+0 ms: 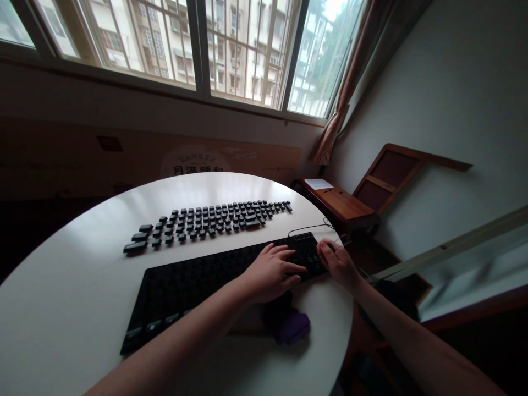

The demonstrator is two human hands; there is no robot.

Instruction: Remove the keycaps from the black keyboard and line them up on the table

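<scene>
A black keyboard (181,291) lies slanted across the table, its left part dark where keycaps look to be off, with a few keys left on its near left corner. My left hand (272,269) rests on its right half, fingers spread and nothing in them. At the keyboard's right end my right hand (336,261) is closed in a pinch; what it holds is too small and dark to tell, though a thin wire-like shape shows beside the fingers. Behind the keyboard, loose black keycaps (212,217) stand in rows. A purple cloth (292,327) lies in front of the keyboard, partly in shadow.
Everything sits on a round white table (82,275) with its edge close to my right hand. A thin cable (307,226) runs off its right side. Beyond stand a wooden chair (350,203) with a sheet of paper (318,183) on it, a long carton (157,159) and a barred window.
</scene>
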